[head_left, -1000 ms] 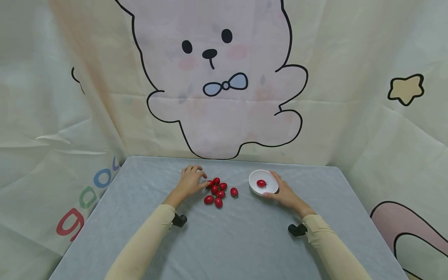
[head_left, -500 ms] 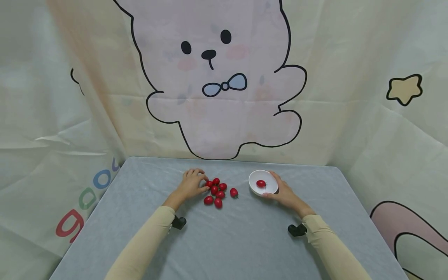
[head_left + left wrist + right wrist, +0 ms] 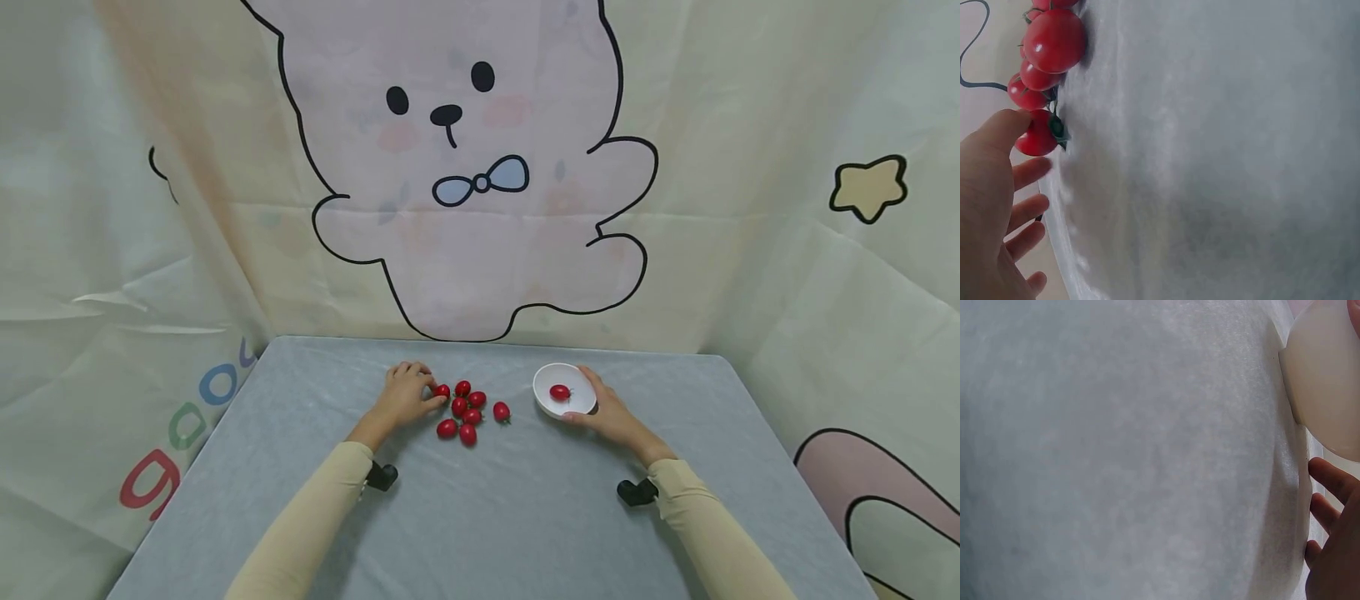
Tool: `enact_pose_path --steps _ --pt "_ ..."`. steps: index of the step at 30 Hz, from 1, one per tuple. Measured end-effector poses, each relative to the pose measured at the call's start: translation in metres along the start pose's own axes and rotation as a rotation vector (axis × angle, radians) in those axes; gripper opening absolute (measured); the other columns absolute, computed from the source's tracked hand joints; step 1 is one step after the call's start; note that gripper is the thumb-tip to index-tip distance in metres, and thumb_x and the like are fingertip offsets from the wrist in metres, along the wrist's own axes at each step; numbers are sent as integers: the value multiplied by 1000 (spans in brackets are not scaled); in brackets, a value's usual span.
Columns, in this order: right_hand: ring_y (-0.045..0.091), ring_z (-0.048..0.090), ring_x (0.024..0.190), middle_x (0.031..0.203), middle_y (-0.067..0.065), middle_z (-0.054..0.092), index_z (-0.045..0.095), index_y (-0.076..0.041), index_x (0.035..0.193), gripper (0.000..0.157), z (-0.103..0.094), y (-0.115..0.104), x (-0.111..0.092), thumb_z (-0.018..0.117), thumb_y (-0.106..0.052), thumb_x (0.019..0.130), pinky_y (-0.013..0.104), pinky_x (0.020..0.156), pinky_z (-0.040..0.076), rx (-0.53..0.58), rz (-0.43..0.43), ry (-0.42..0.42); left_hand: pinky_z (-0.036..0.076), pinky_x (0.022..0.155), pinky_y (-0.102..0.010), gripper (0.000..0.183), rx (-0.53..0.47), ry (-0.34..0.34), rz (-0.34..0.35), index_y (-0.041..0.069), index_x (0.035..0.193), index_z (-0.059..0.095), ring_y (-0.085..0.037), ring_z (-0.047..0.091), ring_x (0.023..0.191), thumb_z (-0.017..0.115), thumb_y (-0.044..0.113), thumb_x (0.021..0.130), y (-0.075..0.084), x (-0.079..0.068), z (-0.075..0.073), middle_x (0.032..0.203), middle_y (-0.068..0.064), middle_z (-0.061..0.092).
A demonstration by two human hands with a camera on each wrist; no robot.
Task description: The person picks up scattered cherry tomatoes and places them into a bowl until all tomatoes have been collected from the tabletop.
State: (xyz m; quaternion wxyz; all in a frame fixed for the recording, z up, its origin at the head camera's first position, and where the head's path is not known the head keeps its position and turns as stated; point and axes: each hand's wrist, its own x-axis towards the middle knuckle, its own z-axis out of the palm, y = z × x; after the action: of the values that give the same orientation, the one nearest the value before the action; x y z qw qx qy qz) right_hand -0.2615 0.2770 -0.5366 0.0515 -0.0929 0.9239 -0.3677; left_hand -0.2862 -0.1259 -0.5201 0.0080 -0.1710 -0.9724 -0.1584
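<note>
Pinch on one side, wide grip on the other

Left forearm [image 3: 300,521] and right forearm [image 3: 723,533] reach forward, pale sleeves [image 3: 341,471] ending near the wrists [image 3: 367,432]. Left hand [image 3: 402,396]: thumb [image 3: 1007,128] and forefinger [image 3: 1030,173] in a pinch, other three fingers [image 3: 1029,212] fanned apart. Right hand [image 3: 613,418]: thumb spread well away from fingers, curved hold.

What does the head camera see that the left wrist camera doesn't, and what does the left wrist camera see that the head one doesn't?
Only the head view: the white bowl with one tomato inside, the right hand holding it, the bear and the yellow star.

Only the left wrist view: the green stem of the tomato by the left thumb; I can't make it out from the head.

Both: the left hand, red tomatoes and the grey-blue cloth.
</note>
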Motion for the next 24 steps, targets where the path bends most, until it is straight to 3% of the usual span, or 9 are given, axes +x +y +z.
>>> enact_pose_path --steps 7,18,24 --pt "41 34 142 158 15 33 16 -21 158 109 -1 -2 -1 81 -52 76 68 111 30 0 -12 6 31 110 -61 42 0 -1 45 22 124 64 -35 44 128 66 48 91 -3 1 2 134 -9 54" --pt "42 34 142 158 16 33 17 -17 158 109 -1 -2 0 82 -49 76 68 111 29 5 -32 18 31 111 -60 44 -33 -40 133 26 130 62 -31 44 128 73 39 89 2 0 2 135 -8 53" --pt "43 35 142 158 16 33 17 -16 158 110 0 -2 0 82 -50 76 68 111 29 -1 -30 18 30 111 -60 41 -21 -53 147 26 128 64 -31 44 128 73 35 89 1 2 3 135 -8 54"
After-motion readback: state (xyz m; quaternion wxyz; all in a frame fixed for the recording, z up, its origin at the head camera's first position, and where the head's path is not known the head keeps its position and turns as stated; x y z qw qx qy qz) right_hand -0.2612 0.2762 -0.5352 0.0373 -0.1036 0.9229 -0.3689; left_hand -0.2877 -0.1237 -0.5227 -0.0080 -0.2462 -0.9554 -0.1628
